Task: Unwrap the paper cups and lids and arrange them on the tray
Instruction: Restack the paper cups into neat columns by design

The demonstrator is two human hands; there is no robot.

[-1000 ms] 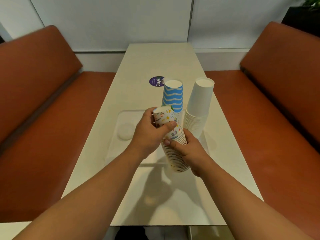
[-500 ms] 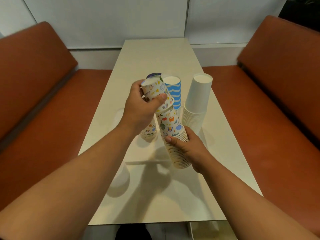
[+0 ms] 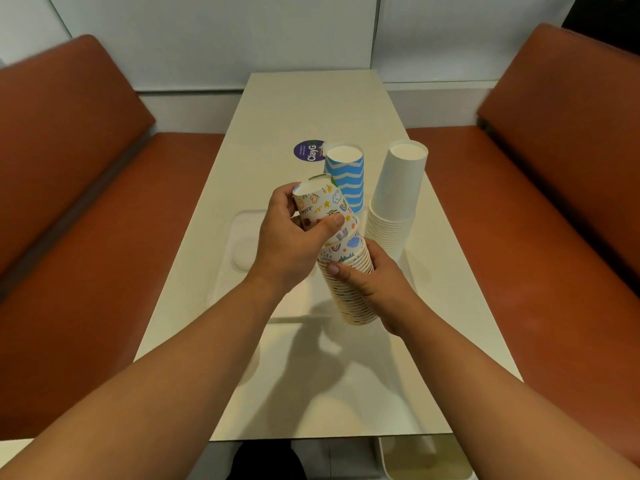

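Three stacks of upside-down paper cups are visible. The right hand [image 3: 375, 282] grips the printed stack [image 3: 349, 271] above the white tray [image 3: 242, 230], tilted, while the left hand [image 3: 294, 240] holds its top cup [image 3: 318, 206]. The blue-striped stack [image 3: 346, 178] and the plain white stack [image 3: 398, 195] stand on the tray behind, near one round sticker [image 3: 309, 150].

Looks like a cafe or fast-food booth. Long pale tabletop [image 3: 311, 109] running up to a plain white wall [image 3: 214, 36], with padded rust-brown benches [image 3: 79, 188] on both sides, backrests and all. There's a round purple sticker [image 3: 309, 150] stuck on the tabletop, plus stacks of disposable cups [image 3: 398, 195] and a white tray [image 3: 242, 237].
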